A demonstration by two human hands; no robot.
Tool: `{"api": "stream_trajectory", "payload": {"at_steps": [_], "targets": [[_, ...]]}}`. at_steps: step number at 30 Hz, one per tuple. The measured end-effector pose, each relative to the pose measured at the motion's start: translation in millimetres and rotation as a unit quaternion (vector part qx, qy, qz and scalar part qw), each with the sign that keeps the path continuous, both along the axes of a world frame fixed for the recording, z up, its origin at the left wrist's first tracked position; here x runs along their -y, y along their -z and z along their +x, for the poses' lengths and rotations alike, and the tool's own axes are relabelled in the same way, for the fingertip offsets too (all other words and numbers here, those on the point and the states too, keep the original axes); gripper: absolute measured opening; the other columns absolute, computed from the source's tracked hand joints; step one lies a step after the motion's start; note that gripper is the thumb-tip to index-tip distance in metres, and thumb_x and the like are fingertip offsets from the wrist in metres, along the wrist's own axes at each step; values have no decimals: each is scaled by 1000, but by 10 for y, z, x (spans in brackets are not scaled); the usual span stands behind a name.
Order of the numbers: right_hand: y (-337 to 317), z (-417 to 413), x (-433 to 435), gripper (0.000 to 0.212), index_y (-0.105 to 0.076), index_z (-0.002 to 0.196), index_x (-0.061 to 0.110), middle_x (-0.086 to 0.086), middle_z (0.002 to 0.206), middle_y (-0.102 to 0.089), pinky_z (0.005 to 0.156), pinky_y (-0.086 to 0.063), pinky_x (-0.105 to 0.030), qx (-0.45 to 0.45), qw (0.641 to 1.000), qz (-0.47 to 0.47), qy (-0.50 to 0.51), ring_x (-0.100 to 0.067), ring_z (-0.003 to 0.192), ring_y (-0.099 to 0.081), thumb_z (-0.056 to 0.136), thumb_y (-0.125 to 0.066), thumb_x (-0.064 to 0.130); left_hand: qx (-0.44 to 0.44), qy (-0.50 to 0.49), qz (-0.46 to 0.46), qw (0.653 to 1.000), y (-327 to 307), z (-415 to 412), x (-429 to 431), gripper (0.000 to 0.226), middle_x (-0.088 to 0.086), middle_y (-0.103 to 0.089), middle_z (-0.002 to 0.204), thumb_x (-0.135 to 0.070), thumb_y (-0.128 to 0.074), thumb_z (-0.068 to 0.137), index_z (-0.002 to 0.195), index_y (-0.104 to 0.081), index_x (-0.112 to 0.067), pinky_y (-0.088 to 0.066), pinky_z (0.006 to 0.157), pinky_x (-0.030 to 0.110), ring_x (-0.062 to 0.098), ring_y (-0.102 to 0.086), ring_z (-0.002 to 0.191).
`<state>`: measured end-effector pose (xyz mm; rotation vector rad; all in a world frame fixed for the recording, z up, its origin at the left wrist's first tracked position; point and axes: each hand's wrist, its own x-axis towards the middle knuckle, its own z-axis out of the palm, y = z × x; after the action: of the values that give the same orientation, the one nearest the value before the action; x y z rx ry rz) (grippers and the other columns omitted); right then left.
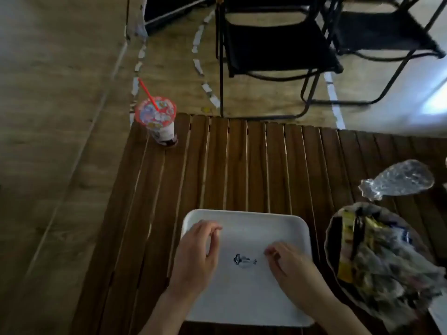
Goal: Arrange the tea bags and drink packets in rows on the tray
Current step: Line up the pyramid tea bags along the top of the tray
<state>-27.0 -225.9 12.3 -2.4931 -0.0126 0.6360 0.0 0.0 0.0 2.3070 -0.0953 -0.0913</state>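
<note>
A white tray (254, 222) lies on the slatted wooden table in front of me, bare except for a small dark logo at its middle. My left hand (197, 252) hovers over the tray's left side with fingers loosely curled and nothing in them. My right hand (290, 267) rests over the tray's right part, fingers bent, also holding nothing. To the right of the tray sits a dark bowl (332, 238) heaped with tea bags and drink packets (372, 257), yellow and silvery ones among them.
A sealed drink cup (158, 122) with a red straw stands at the table's far left corner. A crumpled clear plastic wrap (396, 181) lies at the right, behind the bowl. Two black folding chairs (278, 44) stand on the floor beyond the table.
</note>
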Motion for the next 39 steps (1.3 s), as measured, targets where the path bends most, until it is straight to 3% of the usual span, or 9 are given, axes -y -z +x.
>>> {"api": "stream_trajectory", "payload": {"at_steps": [4, 9, 13, 16, 18, 23, 27, 35, 39], "targets": [[268, 86, 22, 7, -58, 101, 28, 18, 99, -53, 70, -36, -7, 153, 988, -10, -36, 2, 91, -44, 98, -53, 24, 136, 54, 40, 988, 192, 273, 120, 26, -7, -65, 102, -28, -43, 100, 106, -66, -17, -46, 82, 18, 2, -56, 95], [435, 20, 55, 12, -63, 105, 23, 13, 105, -56, 71, -35, -7, 233, 971, -39, -32, -4, 97, -47, 96, -56, 19, 214, 88, 90, 969, 396, 281, 94, 23, -6, -63, 100, -26, -45, 99, 103, -65, -16, -43, 79, 19, 4, -55, 92], [259, -76, -12, 18, -59, 115, 27, 17, 119, -50, 73, -29, -3, 244, 969, -32, 0, 3, 109, -40, 98, -53, 27, 188, 65, 80, 977, 368, 173, 131, 18, -8, -63, 100, -28, -47, 98, 104, -62, -21, -45, 78, 19, 3, -55, 91], [150, -224, -59, 19, -59, 116, 25, 13, 121, -53, 69, -30, -5, 258, 965, -53, 8, -3, 111, -46, 98, -53, 26, 162, 58, 87, 981, 293, 11, 144, 16, -7, -63, 105, -27, -50, 99, 108, -62, -21, -36, 77, 8, 2, -54, 93], [148, -358, -74, 20, -59, 117, 24, 11, 122, -53, 67, -32, -8, 249, 966, -68, 3, -5, 110, -48, 99, -53, 27, 153, 69, 107, 980, 241, -117, 131, 17, -7, -63, 110, -27, -52, 98, 111, -61, -21, -38, 78, 11, 1, -52, 96], [-43, -448, 17, 21, -60, 117, 26, 10, 123, -56, 86, -48, -22, 244, 967, -79, -6, -7, 110, -52, 98, -53, 30, 133, 68, 119, 982, 96, -278, 15, 19, -7, -60, 115, -27, -52, 98, 113, -60, -20, -32, 71, 5, 2, -51, 95], [-150, -373, 152, 24, -61, 119, 25, 9, 123, -59, 84, -43, -20, 214, 972, -92, -7, -7, 109, -54, 98, -54, 35, 118, 83, 147, 979, 86, -258, -28, 21, -7, -59, 119, -32, -50, 98, 114, -60, -23, -38, 76, 13, 3, -52, 98], [-351, -400, 537, 18, -64, 109, 27, 15, 99, -60, 72, -51, -24, 268, 951, -101, 119, -5, 89, -59, 91, -66, 26, 134, 102, 175, 970, 73, -150, -43, 20, -10, -58, 105, -34, -45, 100, 109, -60, -23, -32, 62, 10, 5, -56, 89], [-415, -438, 934, 29, -65, 115, 24, 5, 110, -66, 74, -42, -26, 230, 938, -111, 234, -12, 92, -60, 87, -70, 21, 132, 110, 179, 969, 62, -155, 5, 16, -12, -57, 104, -30, -49, 98, 107, -62, -24, -32, 63, 11, 4, -55, 89]]}}
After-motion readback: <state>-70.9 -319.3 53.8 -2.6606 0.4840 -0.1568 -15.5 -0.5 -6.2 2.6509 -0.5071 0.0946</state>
